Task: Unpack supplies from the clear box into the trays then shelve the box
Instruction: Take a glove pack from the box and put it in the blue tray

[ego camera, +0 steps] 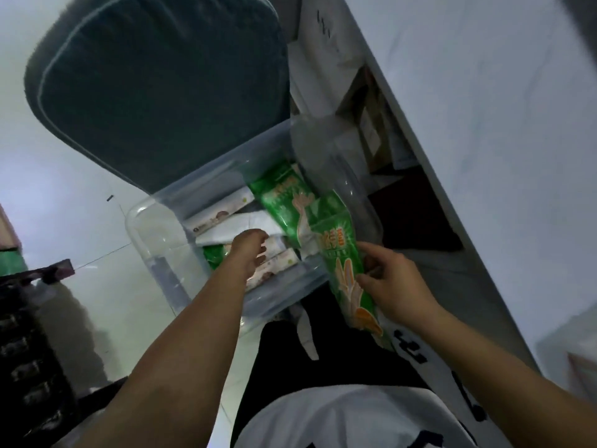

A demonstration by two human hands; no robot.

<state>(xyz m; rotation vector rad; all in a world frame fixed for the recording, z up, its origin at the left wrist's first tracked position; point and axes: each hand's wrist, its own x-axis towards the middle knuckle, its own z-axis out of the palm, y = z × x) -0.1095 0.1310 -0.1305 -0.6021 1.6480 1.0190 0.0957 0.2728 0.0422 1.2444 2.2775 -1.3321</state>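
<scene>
Two hands are seen at the clear box (155,227): a green packet (339,253) is pinched over its near rim by the right hand (392,282), while the left hand (248,253) is curled among white packets (277,257) inside; whether anything is gripped cannot be told.

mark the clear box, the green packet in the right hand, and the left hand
clear box (145,227): head view, bare near-left rim.
green packet (342,270): head view, printed front.
left hand (250,253): head view, back of hand.

We see the right hand (392,282) pinching a green packet (347,273) at the clear box (155,227) rim. The left hand (250,253) reaches inside among white packets (219,218), fingers curled. A teal cushion (155,85) sits behind.
</scene>
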